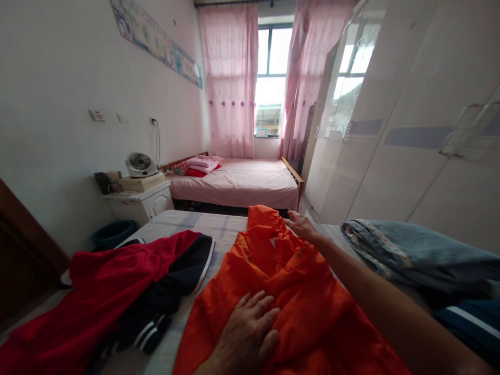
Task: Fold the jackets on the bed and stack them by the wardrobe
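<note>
An orange jacket lies spread over the bed in front of me, creased, with its collar or hood toward the far side. My left hand rests flat on the front of the jacket, fingers slightly apart. Farther off, my right hand reaches to the right edge of the collar. Its fingers look stretched out and apart, touching or close to the orange cloth; the exact contact is hard to make out.
A red and navy garment lies to the left on the checked bedsheet. Folded blue denim and a navy piece with a white stripe are at right. Beyond are a second bed, a nightstand with fan, and wardrobe.
</note>
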Motion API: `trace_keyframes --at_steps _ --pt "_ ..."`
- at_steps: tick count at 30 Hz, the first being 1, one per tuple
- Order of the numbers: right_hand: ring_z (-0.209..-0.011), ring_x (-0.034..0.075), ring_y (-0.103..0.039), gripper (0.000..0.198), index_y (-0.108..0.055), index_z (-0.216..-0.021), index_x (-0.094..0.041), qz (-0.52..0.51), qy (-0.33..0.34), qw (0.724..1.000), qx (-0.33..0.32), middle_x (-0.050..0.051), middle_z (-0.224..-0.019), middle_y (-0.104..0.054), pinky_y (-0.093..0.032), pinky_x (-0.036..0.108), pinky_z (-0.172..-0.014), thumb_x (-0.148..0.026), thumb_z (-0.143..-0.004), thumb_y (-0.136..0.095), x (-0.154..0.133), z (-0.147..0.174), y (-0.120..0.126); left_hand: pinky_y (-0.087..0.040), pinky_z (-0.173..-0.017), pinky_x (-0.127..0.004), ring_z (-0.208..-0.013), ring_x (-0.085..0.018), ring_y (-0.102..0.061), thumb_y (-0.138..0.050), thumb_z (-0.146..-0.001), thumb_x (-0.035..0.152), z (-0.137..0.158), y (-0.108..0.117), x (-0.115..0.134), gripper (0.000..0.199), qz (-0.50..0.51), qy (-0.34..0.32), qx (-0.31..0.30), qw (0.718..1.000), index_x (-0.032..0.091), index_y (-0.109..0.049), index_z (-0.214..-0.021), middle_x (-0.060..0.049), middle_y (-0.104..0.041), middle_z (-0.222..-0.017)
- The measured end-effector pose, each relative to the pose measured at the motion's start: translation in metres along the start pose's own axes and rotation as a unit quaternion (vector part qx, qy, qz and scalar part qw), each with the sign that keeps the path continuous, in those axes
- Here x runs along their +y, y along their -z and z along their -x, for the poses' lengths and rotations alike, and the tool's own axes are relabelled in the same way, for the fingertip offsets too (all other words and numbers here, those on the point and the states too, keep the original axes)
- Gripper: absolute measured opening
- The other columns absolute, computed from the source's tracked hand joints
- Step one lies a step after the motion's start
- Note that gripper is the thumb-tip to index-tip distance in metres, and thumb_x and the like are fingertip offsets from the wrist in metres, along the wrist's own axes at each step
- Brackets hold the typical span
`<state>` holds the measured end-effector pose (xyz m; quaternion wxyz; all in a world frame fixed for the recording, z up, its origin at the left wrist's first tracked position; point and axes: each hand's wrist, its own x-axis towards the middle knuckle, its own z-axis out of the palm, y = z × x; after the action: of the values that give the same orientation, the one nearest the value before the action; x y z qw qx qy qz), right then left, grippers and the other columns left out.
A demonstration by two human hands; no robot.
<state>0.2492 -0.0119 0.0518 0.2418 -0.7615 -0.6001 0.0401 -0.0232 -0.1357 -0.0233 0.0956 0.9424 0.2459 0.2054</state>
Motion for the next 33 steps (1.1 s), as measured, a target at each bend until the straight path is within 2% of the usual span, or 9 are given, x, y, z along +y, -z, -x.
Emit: trace_keyframes --at_steps 4,10,16,21,24,28,29,31,33 --pt "-0.102 0.021 -0.058 0.039 -0.054 -0.116 -0.012 -0.008 -0.082 0.997 -0.006 0.013 -0.116 -0.06 -0.046 0.037 -0.086 -0.038 -0.087 -0.052 0.001 -0.05 -0.04 -0.048 -0.09 -0.04 -0.109 -0.024 -0.058 -0.048 -0.085 0.041 -0.002 -0.016 -0.013 0.035 -0.062 -0.069 0.067 0.993 0.025 -0.058 -0.115 -0.003 -0.063 -0.119" --pt "-0.099 0.02 -0.058 0.041 -0.055 -0.112 -0.013 -0.012 -0.14 0.99 -0.017 0.01 -0.113 -0.059 -0.047 0.041 -0.085 -0.046 -0.087 -0.05 0.0 -0.088 -0.073 -0.048 -0.08 -0.033 -0.093 -0.019 -0.064 -0.038 -0.087 0.054 -0.007 -0.053 -0.034 0.039 -0.114 -0.13 0.231 0.957 0.027 -0.062 -0.102 0.0 -0.07 -0.103" --pt "-0.093 0.018 -0.059 0.03 -0.058 -0.103 -0.014 -0.008 -0.151 0.988 -0.039 0.007 -0.104 -0.062 -0.048 0.039 -0.082 -0.038 -0.085 -0.056 -0.003 -0.101 -0.089 -0.045 -0.084 -0.033 -0.096 -0.019 -0.062 -0.04 -0.089 0.048 -0.004 -0.061 -0.034 0.033 -0.113 -0.116 0.213 0.963 0.029 -0.06 -0.107 0.001 -0.068 -0.107" --pt "-0.08 0.017 -0.061 0.018 -0.061 -0.094 -0.012 -0.054 -0.08 0.995 0.012 0.006 -0.086 -0.065 -0.047 0.029 -0.072 -0.022 -0.082 -0.053 -0.024 -0.096 -0.059 -0.045 -0.087 -0.035 -0.1 -0.021 -0.06 -0.036 -0.088 0.055 -0.004 -0.052 -0.029 0.041 -0.089 -0.104 0.175 0.975 0.027 -0.06 -0.106 0.0 -0.067 -0.109" --pt "-0.088 0.017 -0.058 0.027 -0.058 -0.103 -0.015 -0.081 0.006 0.993 0.085 0.005 -0.095 -0.064 -0.044 0.026 -0.08 -0.019 -0.08 -0.047 -0.042 -0.069 -0.016 -0.045 -0.089 -0.035 -0.102 -0.021 -0.06 -0.039 -0.087 0.052 -0.004 -0.04 -0.023 0.039 -0.056 -0.082 0.147 0.984 0.026 -0.06 -0.107 0.0 -0.066 -0.11" --pt "-0.087 0.018 -0.055 0.022 -0.057 -0.091 -0.019 -0.108 0.189 0.963 0.16 0.005 -0.095 -0.06 -0.043 0.029 -0.082 -0.016 -0.071 -0.046 -0.043 0.016 0.037 -0.041 -0.097 -0.04 -0.112 -0.024 -0.054 -0.048 -0.085 0.045 -0.001 -0.027 -0.014 0.036 0.0 -0.038 0.071 0.997 0.027 -0.056 -0.115 0.0 -0.062 -0.12" --pt "-0.084 0.017 -0.055 0.022 -0.056 -0.086 -0.02 -0.105 0.237 0.96 0.11 0.004 -0.091 -0.06 -0.043 0.029 -0.08 -0.014 -0.069 -0.046 -0.037 0.041 0.045 -0.039 -0.099 -0.041 -0.114 -0.024 -0.052 -0.049 -0.085 0.043 -0.001 -0.024 -0.012 0.036 0.016 -0.025 0.059 0.998 0.027 -0.055 -0.117 0.0 -0.06 -0.122" --pt "-0.084 0.018 -0.056 0.024 -0.058 -0.081 -0.023 -0.078 0.292 0.951 -0.061 0.003 -0.088 -0.061 -0.042 0.03 -0.083 -0.01 -0.066 -0.044 -0.021 0.086 0.057 -0.035 -0.102 -0.041 -0.115 -0.023 -0.051 -0.051 -0.084 0.038 0.0 -0.019 -0.007 0.035 0.05 -0.003 0.045 0.998 0.029 -0.054 -0.118 0.001 -0.06 -0.122" --pt "-0.086 0.018 -0.057 0.028 -0.06 -0.079 -0.025 -0.058 0.271 0.947 -0.162 0.003 -0.089 -0.064 -0.043 0.031 -0.084 -0.009 -0.069 -0.04 -0.006 0.115 0.064 -0.032 -0.105 -0.039 -0.115 -0.021 -0.05 -0.052 -0.084 0.035 0.0 -0.014 -0.003 0.035 0.081 0.013 0.039 0.996 0.031 -0.054 -0.119 0.003 -0.059 -0.122"
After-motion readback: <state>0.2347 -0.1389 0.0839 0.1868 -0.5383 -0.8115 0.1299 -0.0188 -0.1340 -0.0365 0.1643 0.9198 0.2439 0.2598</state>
